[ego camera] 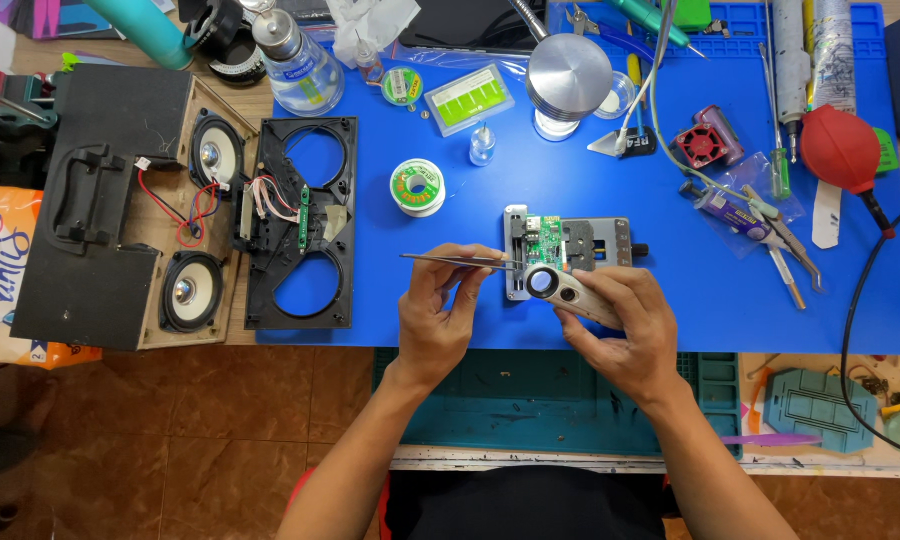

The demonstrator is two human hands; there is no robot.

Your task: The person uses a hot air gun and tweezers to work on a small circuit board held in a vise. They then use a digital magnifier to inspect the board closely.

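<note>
On a blue mat [450, 310], the left hand [438, 315] pinches tweezers [460, 260] whose tips reach a small green circuit board [544, 240] clamped in a metal holder [570, 245]. The right hand [620, 325] holds what looks like a magnifier [555, 285] just below the board. An opened speaker box [120, 205] lies left.

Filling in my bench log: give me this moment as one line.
left hand: holds thin metal tweezers | right hand: holds small silver magnifying loupe | over small green circuit board in grey metal holder

floor [220, 440]: brown tile | workbench [300, 355]: wood | blue mat [670, 310] on top | light: even
</note>
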